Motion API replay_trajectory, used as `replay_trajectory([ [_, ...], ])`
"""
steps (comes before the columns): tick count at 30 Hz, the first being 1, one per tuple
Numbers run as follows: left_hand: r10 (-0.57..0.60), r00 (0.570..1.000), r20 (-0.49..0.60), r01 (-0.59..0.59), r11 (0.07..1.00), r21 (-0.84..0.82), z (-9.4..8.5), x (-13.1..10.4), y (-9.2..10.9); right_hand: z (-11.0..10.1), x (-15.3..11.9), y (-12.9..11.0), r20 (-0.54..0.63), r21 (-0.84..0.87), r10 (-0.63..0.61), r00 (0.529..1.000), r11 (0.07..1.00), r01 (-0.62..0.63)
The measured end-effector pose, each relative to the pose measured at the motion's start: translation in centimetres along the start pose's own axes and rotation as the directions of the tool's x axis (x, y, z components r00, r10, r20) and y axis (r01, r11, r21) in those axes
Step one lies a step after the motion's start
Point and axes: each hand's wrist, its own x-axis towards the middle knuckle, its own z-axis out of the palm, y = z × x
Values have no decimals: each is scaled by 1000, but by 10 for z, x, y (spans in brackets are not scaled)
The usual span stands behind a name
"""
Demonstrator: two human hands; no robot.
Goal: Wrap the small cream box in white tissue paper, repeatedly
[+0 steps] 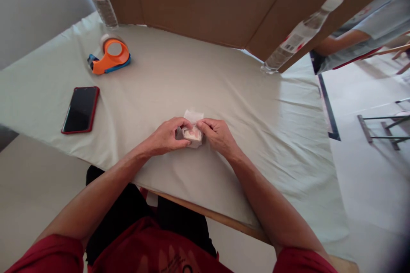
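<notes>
Here, a phone (80, 109) lies left of a tape dispenser (110, 56); next, the left hand (167, 136), thumb and fingers curved, grips a small box (194, 141) on the table (192, 81) near its front edge. The right hand (220, 135), fingers curled, pinches the box's rim. A bottle (296, 40) stands farther right.

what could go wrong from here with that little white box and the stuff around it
The small white box is open between the left hand and right hand, so tilting it might spill its contents. The smartphone lies near the front edge of the tablecloth, so a careless sweep might knock it off. The water bottle on the right stands on that wrinkled cloth, so a tug might topple it.
</notes>
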Motion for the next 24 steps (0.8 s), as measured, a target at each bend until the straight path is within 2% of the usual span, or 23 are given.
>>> replay_trajectory([
  [2,28,999,17,-27,999,-27,-1,0,-1,1,0,0,11,-17,-18,1000,1000,18],
  [5,51,999,13,-50,996,-80,-3,1,-1,-1,0,-1,90,-38,-64,994,997,68],
  [8,-16,999,49,22,993,-115,-4,2,2,-2,1,-3,125,-24,-73,989,997,77],
  [12,-91,992,86,103,984,-142,-5,5,6,-3,3,-1,67,3,5,998,1000,-5],
  [16,-126,984,122,148,970,-191,-8,9,7,-15,14,7,-98,-110,2,995,994,-13],
  [18,-157,977,148,186,959,-212,-10,11,8,-23,23,13,-149,-183,31,988,981,-58],
  [21,-180,968,175,219,948,-231,-12,14,10,-26,38,19,-128,-249,105,986,959,-135],
  [24,-185,964,194,231,939,-256,-13,17,10,-19,50,22,-71,-219,162,984,960,-173],
])
